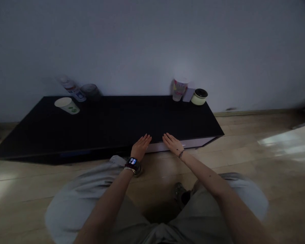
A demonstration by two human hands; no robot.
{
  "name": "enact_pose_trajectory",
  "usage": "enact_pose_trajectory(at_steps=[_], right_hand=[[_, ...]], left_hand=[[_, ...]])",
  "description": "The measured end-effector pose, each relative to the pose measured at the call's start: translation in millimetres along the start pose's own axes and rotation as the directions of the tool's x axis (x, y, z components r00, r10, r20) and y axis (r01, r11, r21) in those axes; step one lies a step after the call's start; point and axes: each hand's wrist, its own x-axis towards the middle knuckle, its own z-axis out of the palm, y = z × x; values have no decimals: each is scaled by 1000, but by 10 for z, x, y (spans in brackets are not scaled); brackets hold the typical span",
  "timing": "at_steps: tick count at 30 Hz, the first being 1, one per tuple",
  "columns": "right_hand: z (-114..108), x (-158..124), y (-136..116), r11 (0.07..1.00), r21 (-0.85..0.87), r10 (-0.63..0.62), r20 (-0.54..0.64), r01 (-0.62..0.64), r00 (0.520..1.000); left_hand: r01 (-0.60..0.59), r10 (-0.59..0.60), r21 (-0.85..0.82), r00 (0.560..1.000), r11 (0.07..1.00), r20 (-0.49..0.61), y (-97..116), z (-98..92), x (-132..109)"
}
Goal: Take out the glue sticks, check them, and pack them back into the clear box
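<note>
The left hand [141, 147] and right hand [173, 144] lie open and empty, palms down, at the near edge of a low black cabinet [104, 128]. A paper cup [66, 105] lies tipped near its far left corner; a plastic cup [179, 88] and a lidded jar [199, 96] stand well apart, by the far edge.

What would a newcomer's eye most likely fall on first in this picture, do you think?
The bare left hand and right hand come first, lying flat on the near edge of a black low cabinet, with a smartwatch on the left wrist. Farther back, a white paper cup lies on its side at left, and a clear printed plastic cup stands at right.
</note>
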Motion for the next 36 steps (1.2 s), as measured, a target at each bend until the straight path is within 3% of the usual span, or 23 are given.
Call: enact_pose_trajectory(at_steps=[4,8,11,14,16,18,19,20,21,22,23,24,25,26,27,29,31,33,36], right_hand=[[-16,13,-9,1000,-6,1,-11,-1,1000],[-166,46,-45,1000,6,11,11,-11,1000],[-391,12,-114,1000,2,30,115,-30,993],[-703,-82,-236,999,7,44,291,-49,956],[-974,-132,-316,997,57,9,491,-43,871],[-1309,-132,-346,976,215,-127,702,-39,701],[-1497,-110,-330,933,357,-255,746,-47,616],[-1690,-76,-292,842,537,-414,712,-60,567],[-1881,-34,-235,704,706,-555,613,-75,562],[-2057,12,-166,542,836,-628,470,-85,620],[-2208,59,-92,376,924,-631,312,-71,710],[-2325,103,-21,206,978,-575,140,-24,806],[-2402,145,40,35,998,-462,-30,52,886],[-2435,185,84,-114,984,-313,-167,137,935],[-2425,225,110,-235,947,-152,-256,217,955],[-2302,310,115,-392,863,138,-289,320,947],[-2092,402,83,-472,803,339,-215,363,916],[-1854,486,53,-532,745,468,-137,402,873],[-1534,568,45,-626,648,530,-55,434,846]], left_hand=[[23,-23,13,1000,1000,8,60,-31,18],[26,-30,58,997,998,68,117,-140,69],[-9,-4,73,984,997,178,171,-316,71],[-38,29,21,949,999,315,247,-582,4],[-14,65,-113,885,994,461,293,-831,-47],[54,206,-374,758,926,619,317,-1151,-64],[126,313,-529,682,839,660,319,-1334,-53],[202,397,-662,663,722,635,313,-1525,-28],[247,436,-763,699,597,567,300,-1714,7],[266,429,-848,770,458,473,284,-1892,51],[236,379,-928,862,288,337,264,-2047,100],[152,289,-985,942,88,171,245,-2172,153],[54,184,-995,982,-81,38,227,-2262,206],[-61,59,-972,995,-225,-76,211,-2314,260],[-164,-61,-929,986,-333,-152,199,-2330,311],[-285,-255,-846,949,-450,-184,179,-2272,405],[-302,-373,-805,921,-510,-109,162,-2133,478],[-276,-421,-775,907,-569,-13,141,-1964,524],[-263,-445,-715,893,-648,74,100,-1721,550]])
